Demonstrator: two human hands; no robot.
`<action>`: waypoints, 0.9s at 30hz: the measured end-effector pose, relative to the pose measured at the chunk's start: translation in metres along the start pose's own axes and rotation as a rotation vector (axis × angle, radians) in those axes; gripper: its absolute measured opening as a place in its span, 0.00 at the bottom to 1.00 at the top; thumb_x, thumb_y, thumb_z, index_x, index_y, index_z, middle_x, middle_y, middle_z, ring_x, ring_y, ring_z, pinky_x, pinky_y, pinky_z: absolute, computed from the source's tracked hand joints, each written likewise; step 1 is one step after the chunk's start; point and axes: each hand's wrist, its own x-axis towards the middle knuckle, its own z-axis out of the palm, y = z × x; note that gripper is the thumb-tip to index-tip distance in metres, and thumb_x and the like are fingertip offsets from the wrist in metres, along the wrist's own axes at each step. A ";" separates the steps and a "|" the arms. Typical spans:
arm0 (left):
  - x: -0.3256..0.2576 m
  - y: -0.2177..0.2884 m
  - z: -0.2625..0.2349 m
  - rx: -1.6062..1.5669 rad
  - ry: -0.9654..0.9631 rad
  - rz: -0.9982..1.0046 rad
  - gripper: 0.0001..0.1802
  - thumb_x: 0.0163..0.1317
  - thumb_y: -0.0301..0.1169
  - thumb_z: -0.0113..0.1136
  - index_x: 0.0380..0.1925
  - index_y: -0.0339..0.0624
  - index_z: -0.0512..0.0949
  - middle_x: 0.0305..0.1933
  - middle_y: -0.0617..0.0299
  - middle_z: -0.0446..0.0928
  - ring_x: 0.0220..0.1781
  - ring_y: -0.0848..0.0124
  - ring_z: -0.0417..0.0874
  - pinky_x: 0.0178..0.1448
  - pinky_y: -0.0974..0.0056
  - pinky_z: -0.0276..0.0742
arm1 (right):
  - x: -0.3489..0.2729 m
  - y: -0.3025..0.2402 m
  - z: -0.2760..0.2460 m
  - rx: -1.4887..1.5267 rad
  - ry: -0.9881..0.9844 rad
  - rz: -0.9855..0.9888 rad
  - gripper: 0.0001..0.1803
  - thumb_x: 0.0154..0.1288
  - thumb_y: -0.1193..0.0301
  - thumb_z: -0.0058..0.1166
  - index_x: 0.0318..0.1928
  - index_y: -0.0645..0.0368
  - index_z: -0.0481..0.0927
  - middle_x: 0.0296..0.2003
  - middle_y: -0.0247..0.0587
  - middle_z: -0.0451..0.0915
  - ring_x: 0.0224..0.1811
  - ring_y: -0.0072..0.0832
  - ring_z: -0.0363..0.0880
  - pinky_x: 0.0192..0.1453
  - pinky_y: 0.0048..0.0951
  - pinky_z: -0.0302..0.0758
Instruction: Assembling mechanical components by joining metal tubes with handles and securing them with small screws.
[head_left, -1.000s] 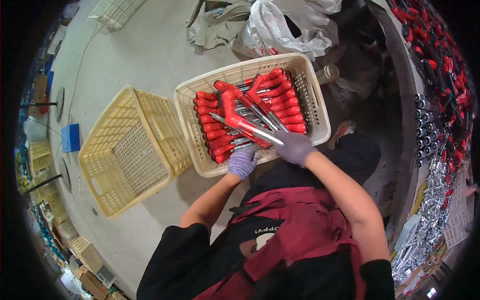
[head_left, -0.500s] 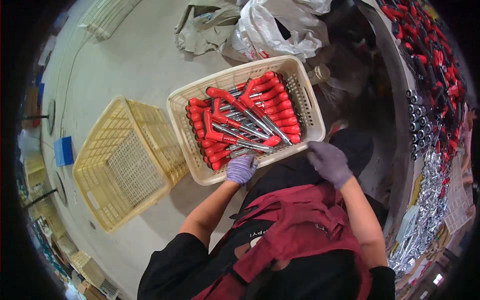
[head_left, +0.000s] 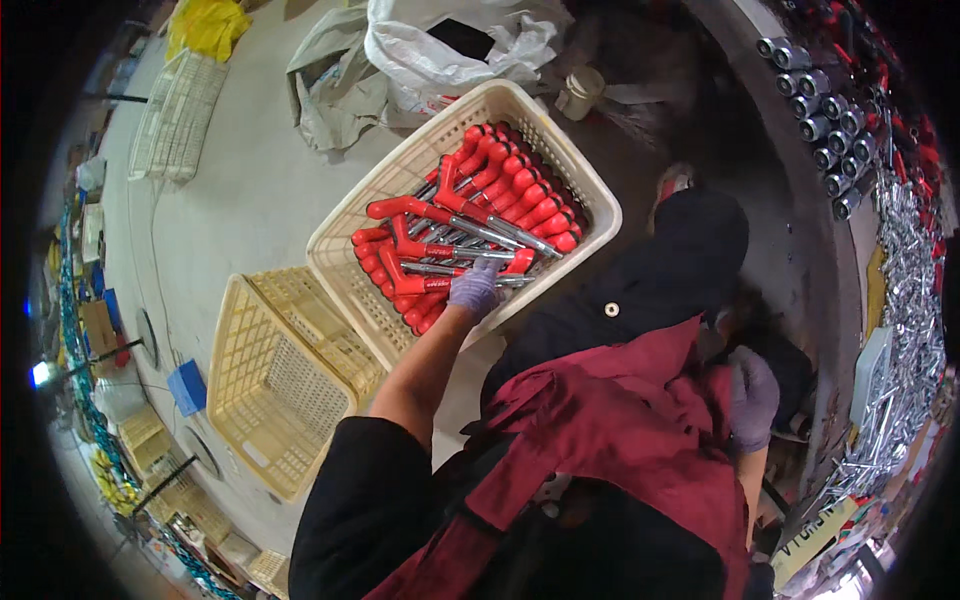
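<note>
A cream plastic basket [head_left: 590, 185] holds several red-handled tools with angled grips and chrome shafts [head_left: 480, 228]. Most are stacked in rows, while a few lie crosswise on top. My left hand [head_left: 476, 288], in a lavender glove, reaches over the near rim, its fingers extended across the shafts of the top tools; its fingertips are partly lost among them. Off to the right, my right hand [head_left: 752, 398], in a greyish-purple glove, is beside the edge of my dark red apron [head_left: 600, 400]. Its fingers are curled, and what they hold, if anything, is hidden.
A yellowish basket [head_left: 290, 385] lies at the left of the full one. White sacks [head_left: 420, 60] and a pale container [head_left: 580, 92] are beyond it. Along the right, a bench carries chrome sockets [head_left: 820, 130] and a heap of shiny metal parts [head_left: 900, 330].
My right hand has left the basket's near right corner and moved back beside my apron. My left hand reaches farther in over the tools. The whole view has turned and shifted.
</note>
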 end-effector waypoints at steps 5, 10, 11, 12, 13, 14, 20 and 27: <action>0.024 -0.011 0.027 0.290 -0.293 0.034 0.19 0.59 0.36 0.49 0.51 0.47 0.70 0.55 0.48 0.70 0.50 0.54 0.79 0.49 0.51 0.75 | -0.018 0.001 0.017 -0.018 -0.075 -0.004 0.11 0.62 0.71 0.50 0.43 0.61 0.77 0.40 0.46 0.79 0.43 0.45 0.77 0.47 0.38 0.73; 0.018 -0.016 0.017 0.349 -0.135 0.035 0.18 0.60 0.31 0.46 0.52 0.48 0.69 0.49 0.49 0.73 0.40 0.53 0.82 0.40 0.50 0.78 | -0.017 0.000 0.025 0.066 -0.044 -0.060 0.10 0.62 0.71 0.48 0.43 0.59 0.77 0.40 0.46 0.79 0.42 0.46 0.77 0.46 0.40 0.73; 0.019 -0.006 -0.001 0.346 -0.142 0.031 0.18 0.60 0.31 0.46 0.52 0.48 0.69 0.49 0.49 0.73 0.40 0.53 0.82 0.40 0.50 0.78 | -0.016 0.000 0.024 0.066 -0.052 -0.060 0.10 0.62 0.71 0.48 0.43 0.59 0.77 0.40 0.46 0.79 0.42 0.46 0.77 0.46 0.40 0.73; 0.020 0.005 -0.021 0.222 -0.059 -0.072 0.19 0.59 0.31 0.47 0.53 0.48 0.69 0.49 0.48 0.73 0.41 0.52 0.81 0.42 0.50 0.77 | -0.013 0.000 0.024 0.035 -0.054 -0.074 0.10 0.62 0.71 0.49 0.43 0.59 0.77 0.40 0.46 0.79 0.42 0.45 0.77 0.46 0.39 0.73; 0.017 0.013 -0.036 0.101 0.031 -0.185 0.20 0.59 0.31 0.47 0.54 0.49 0.68 0.49 0.47 0.73 0.43 0.50 0.80 0.44 0.51 0.77 | -0.009 -0.002 0.024 0.010 -0.056 -0.098 0.10 0.62 0.71 0.50 0.43 0.59 0.77 0.40 0.46 0.79 0.43 0.45 0.77 0.47 0.39 0.73; 0.014 0.012 -0.033 0.101 0.038 -0.203 0.20 0.59 0.31 0.47 0.54 0.49 0.68 0.49 0.47 0.73 0.43 0.50 0.80 0.44 0.51 0.77 | -0.004 -0.004 0.025 0.017 -0.062 -0.114 0.10 0.62 0.71 0.50 0.43 0.59 0.77 0.40 0.46 0.79 0.43 0.45 0.77 0.47 0.39 0.73; -0.023 0.042 0.013 -0.139 0.193 0.053 0.22 0.60 0.36 0.49 0.56 0.46 0.68 0.55 0.44 0.70 0.51 0.50 0.75 0.51 0.52 0.73 | 0.008 -0.012 0.033 0.134 -0.092 -0.144 0.10 0.61 0.71 0.50 0.42 0.60 0.77 0.40 0.47 0.79 0.43 0.45 0.77 0.47 0.39 0.72; -0.046 0.019 0.042 -0.405 0.049 0.018 0.23 0.65 0.47 0.42 0.49 0.42 0.72 0.46 0.43 0.76 0.50 0.48 0.76 0.53 0.50 0.71 | 0.003 -0.011 0.023 0.089 -0.103 -0.106 0.10 0.61 0.71 0.50 0.42 0.60 0.77 0.39 0.48 0.79 0.42 0.46 0.77 0.46 0.39 0.73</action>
